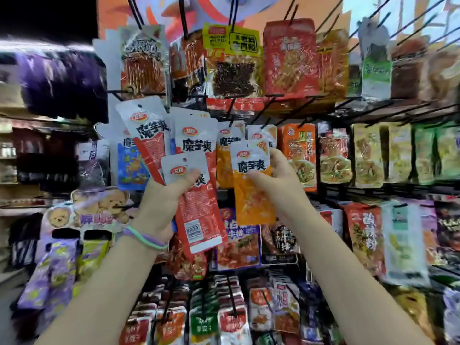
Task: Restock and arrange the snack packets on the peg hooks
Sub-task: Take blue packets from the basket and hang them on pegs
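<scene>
My left hand [165, 200] grips a fan of red-and-white snack packets [199, 215], held up in front of the peg display. My right hand [276, 181] pinches a single orange-and-white packet [252, 192] by its upper part, just below the orange packets [227, 155] hanging on the middle row. A blue packet [132, 168] of the same brand hangs to the left of my left hand. Black peg hooks [258, 113] stick out above the middle row.
Rows of other snack packets hang above [234, 63], to the right [368, 155] and below [231, 317]. A purple bear-printed display [82, 212] stands at the lower left. Shelving runs along the far left. Hook tips point out toward me across the rack.
</scene>
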A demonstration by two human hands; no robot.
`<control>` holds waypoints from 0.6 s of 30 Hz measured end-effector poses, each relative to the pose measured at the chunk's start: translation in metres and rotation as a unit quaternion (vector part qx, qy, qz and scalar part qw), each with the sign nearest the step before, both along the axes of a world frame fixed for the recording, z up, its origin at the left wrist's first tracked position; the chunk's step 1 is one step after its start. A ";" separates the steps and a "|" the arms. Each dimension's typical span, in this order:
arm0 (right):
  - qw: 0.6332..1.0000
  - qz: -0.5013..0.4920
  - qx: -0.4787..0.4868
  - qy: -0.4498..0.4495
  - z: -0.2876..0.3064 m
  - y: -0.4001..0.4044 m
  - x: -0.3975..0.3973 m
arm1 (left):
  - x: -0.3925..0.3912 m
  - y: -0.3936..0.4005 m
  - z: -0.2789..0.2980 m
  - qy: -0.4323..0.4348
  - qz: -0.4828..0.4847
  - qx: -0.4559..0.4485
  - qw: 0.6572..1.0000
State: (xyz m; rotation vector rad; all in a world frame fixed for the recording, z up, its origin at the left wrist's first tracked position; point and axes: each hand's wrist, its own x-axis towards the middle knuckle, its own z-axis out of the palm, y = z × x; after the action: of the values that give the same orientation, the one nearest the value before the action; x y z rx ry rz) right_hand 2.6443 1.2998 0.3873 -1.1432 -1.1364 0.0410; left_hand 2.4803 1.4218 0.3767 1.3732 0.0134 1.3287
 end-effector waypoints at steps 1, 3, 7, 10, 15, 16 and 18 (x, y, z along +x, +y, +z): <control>1.000 0.004 0.003 0.008 0.009 0.007 0.005 | 0.003 0.002 0.001 0.000 0.015 0.000 1.000; 1.000 -0.003 0.019 0.009 0.028 0.018 0.010 | 0.007 0.006 0.005 -0.002 0.030 0.012 0.999; 0.998 -0.020 0.060 0.012 0.062 0.037 0.015 | 0.013 0.010 0.013 -0.006 0.049 -0.006 0.999; 0.997 -0.022 0.072 -0.002 0.076 0.046 0.015 | 0.014 0.014 0.014 0.004 0.036 -0.014 0.999; 0.996 -0.026 0.076 -0.036 0.090 0.055 0.015 | 0.014 0.022 0.017 0.021 0.014 -0.024 0.999; 0.996 -0.030 0.079 -0.036 0.090 0.056 0.014 | 0.014 0.022 0.018 0.022 0.006 -0.020 1.000; 0.995 -0.039 0.086 -0.038 0.091 0.061 0.013 | 0.014 0.024 0.022 0.026 0.001 -0.012 1.000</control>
State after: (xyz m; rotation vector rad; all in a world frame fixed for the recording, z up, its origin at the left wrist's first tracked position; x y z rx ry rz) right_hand 2.6574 1.3605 0.4788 -1.0419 -1.1390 -0.1589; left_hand 2.4948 1.4457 0.3985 1.3869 0.0661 1.2897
